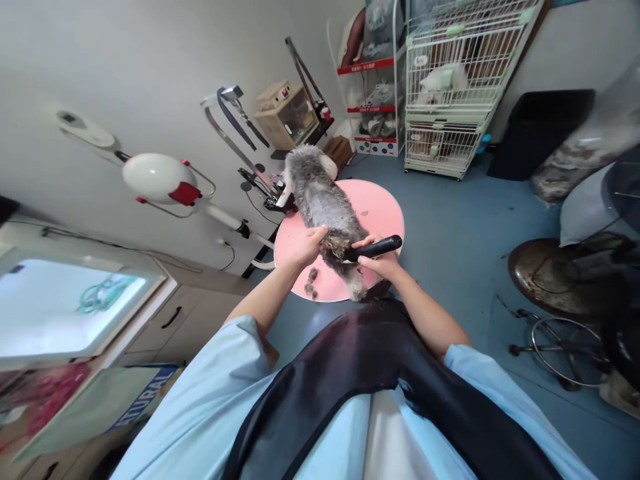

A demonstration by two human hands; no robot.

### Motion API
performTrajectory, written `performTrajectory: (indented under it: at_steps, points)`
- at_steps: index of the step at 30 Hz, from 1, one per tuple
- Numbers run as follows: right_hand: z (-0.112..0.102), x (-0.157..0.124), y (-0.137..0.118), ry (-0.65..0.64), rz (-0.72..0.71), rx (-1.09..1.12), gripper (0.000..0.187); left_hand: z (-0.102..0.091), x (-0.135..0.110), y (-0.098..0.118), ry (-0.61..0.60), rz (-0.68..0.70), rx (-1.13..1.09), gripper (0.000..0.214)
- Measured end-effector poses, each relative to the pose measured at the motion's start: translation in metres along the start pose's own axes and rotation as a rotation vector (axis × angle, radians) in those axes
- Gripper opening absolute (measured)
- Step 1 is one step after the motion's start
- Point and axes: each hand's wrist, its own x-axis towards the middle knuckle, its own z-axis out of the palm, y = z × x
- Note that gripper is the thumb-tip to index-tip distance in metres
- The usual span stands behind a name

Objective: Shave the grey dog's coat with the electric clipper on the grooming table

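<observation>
A small grey dog (323, 197) stands on a round pink grooming table (385, 210), facing away from me. My left hand (303, 245) is closed on the dog's rump, holding its hindquarters. My right hand (381, 260) grips a black hair clipper (375, 248), whose head lies against the dog's rear fur. Clumps of cut fur (311, 285) lie on the near left part of the table. I wear a black apron over a light blue top.
A grooming arm with a leash (235, 117) rises behind the table. A white dryer (160, 179) on a stand hangs at left. White wire cages (453, 87) and a shelf (373, 87) stand at the back. A round stool (560, 280) sits at right.
</observation>
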Motion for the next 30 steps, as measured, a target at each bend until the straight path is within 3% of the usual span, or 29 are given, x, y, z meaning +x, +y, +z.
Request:
performTrajectory:
  at_steps: [4, 9, 14, 17, 20, 24, 28, 30]
  points:
    - [0.005, 0.003, -0.007, 0.188, -0.121, 0.05, 0.036, 0.003, 0.006, 0.005, -0.054, 0.024, -0.037, 0.052]
    - [0.007, 0.009, -0.023, -0.019, -0.068, -0.21, 0.037, 0.008, 0.009, 0.013, -0.095, 0.074, 0.01, 0.047]
    - [0.009, 0.011, -0.03, 0.094, -0.145, -0.3, 0.032, 0.018, 0.007, 0.026, -0.117, 0.059, -0.009, 0.048]
    - [0.007, 0.01, -0.032, 0.009, -0.147, -0.451, 0.033, 0.024, 0.004, 0.037, -0.112, 0.028, -0.023, 0.048]
    - [0.0, 0.01, -0.033, -0.018, -0.118, -0.443, 0.027, 0.026, 0.001, 0.044, -0.118, 0.018, -0.022, 0.046]
    - [-0.002, 0.012, -0.031, 0.128, -0.164, -0.33, 0.027, 0.024, 0.003, 0.042, -0.13, 0.06, -0.002, 0.048]
    - [0.001, 0.01, -0.028, -0.003, -0.147, -0.466, 0.032, 0.019, 0.009, 0.033, -0.147, 0.101, 0.018, 0.052]
    - [0.001, 0.008, -0.028, 0.021, -0.152, -0.475, 0.031, 0.018, 0.011, 0.031, -0.174, 0.094, 0.02, 0.05]
